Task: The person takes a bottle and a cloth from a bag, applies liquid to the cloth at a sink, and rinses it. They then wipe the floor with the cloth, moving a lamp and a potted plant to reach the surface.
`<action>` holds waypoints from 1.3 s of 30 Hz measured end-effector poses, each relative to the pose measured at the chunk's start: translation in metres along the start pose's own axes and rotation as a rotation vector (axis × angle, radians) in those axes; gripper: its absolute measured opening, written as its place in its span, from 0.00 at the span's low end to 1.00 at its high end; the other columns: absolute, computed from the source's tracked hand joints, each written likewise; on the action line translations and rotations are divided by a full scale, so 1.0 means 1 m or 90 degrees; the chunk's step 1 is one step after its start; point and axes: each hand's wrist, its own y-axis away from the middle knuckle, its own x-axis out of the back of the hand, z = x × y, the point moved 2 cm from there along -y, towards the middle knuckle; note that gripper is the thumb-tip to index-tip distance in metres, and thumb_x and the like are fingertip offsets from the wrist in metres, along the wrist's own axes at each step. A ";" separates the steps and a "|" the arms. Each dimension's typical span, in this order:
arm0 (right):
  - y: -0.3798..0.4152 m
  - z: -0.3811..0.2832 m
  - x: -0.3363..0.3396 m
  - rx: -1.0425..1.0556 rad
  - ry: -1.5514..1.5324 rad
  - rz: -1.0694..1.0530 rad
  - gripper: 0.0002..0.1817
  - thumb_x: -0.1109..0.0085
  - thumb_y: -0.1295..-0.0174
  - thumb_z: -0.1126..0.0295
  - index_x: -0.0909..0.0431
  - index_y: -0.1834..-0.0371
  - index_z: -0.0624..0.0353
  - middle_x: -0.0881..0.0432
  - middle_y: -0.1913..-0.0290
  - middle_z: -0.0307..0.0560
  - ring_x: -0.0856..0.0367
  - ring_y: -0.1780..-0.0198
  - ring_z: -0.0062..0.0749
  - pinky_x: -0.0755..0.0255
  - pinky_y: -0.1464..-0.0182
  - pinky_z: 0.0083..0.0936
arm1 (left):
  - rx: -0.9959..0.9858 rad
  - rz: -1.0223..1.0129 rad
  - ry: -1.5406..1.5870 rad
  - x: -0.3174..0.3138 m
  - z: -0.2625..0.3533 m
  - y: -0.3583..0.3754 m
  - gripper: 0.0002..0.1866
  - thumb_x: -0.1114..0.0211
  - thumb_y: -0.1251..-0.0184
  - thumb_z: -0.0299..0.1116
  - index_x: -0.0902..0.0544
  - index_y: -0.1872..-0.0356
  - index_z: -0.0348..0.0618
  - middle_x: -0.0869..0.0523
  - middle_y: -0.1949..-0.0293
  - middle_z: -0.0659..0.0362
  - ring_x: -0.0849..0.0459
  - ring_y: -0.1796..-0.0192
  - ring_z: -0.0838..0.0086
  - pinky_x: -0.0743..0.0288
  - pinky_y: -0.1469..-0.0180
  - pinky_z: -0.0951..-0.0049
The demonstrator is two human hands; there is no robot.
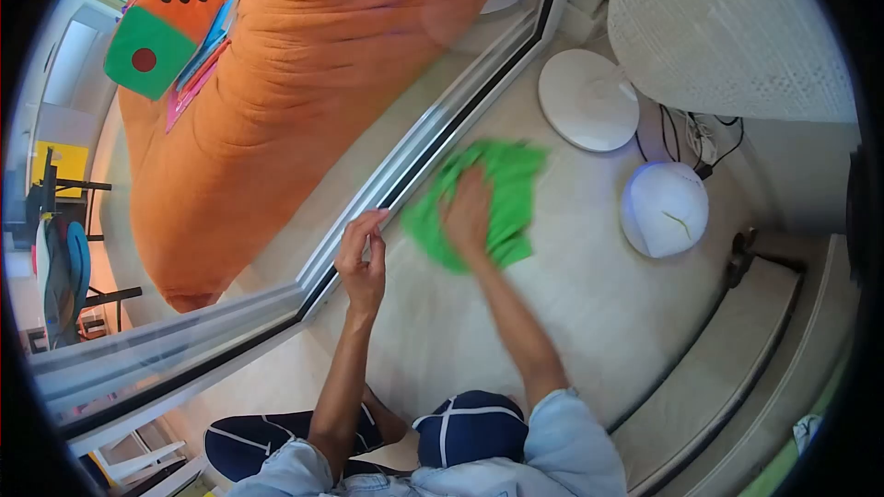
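Observation:
Under my right hand (pixel 468 210) lies a bright green cloth (pixel 512 186), spread in wrinkles over the pale floor (pixel 433 340). The hand presses down on the cloth, its fingers a little smeared by motion. My left hand (pixel 362 257) is at the metal frame (pixel 442 136) of a glass panel, left of the cloth. Its fingers are loosely bent, with a gap between thumb and forefinger, and the fingertips are right at the frame's dark edge. Nothing shows in that hand.
Beyond the glass stands a large orange beanbag (pixel 267 101) with a big die (pixel 170 32) on it. To the right are a round white base (pixel 587 99), a white rounded object (pixel 665 210), cables (pixel 681 133), a large white shade (pixel 737 27) and a beige padded piece (pixel 718 350).

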 end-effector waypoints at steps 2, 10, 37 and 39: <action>0.039 -0.019 0.010 0.118 -0.006 -0.114 0.35 0.58 0.36 0.51 0.44 0.34 0.67 0.45 0.31 0.60 0.51 0.28 0.49 0.59 0.30 0.48 | 0.048 -0.001 0.011 -0.003 0.004 0.011 0.17 0.45 0.47 0.11 0.19 0.58 0.38 0.17 0.60 0.53 0.20 0.61 0.69 0.28 0.58 0.74; -0.093 0.064 0.024 0.015 0.031 0.092 0.36 0.59 0.36 0.48 0.43 0.34 0.68 0.45 0.31 0.58 0.49 0.29 0.47 0.59 0.30 0.46 | 0.080 -0.086 -0.003 0.028 0.002 0.060 0.16 0.46 0.47 0.10 0.17 0.62 0.39 0.16 0.63 0.55 0.20 0.61 0.68 0.28 0.58 0.75; -0.156 0.084 0.006 -0.008 0.108 0.129 0.34 0.54 0.39 0.52 0.41 0.33 0.60 0.51 0.29 0.65 0.54 0.29 0.57 0.58 0.31 0.51 | 0.704 0.260 -0.054 0.199 -0.032 0.168 0.39 0.42 0.38 0.31 0.53 0.29 0.47 0.40 0.33 0.54 0.32 0.38 0.65 0.38 0.39 0.60; -0.142 0.080 0.012 -0.025 0.089 0.174 0.34 0.55 0.39 0.52 0.41 0.33 0.60 0.52 0.29 0.64 0.53 0.29 0.57 0.58 0.31 0.52 | 0.636 0.172 -0.067 0.243 -0.062 0.181 0.40 0.39 0.41 0.35 0.51 0.30 0.48 0.40 0.35 0.60 0.34 0.37 0.66 0.43 0.38 0.60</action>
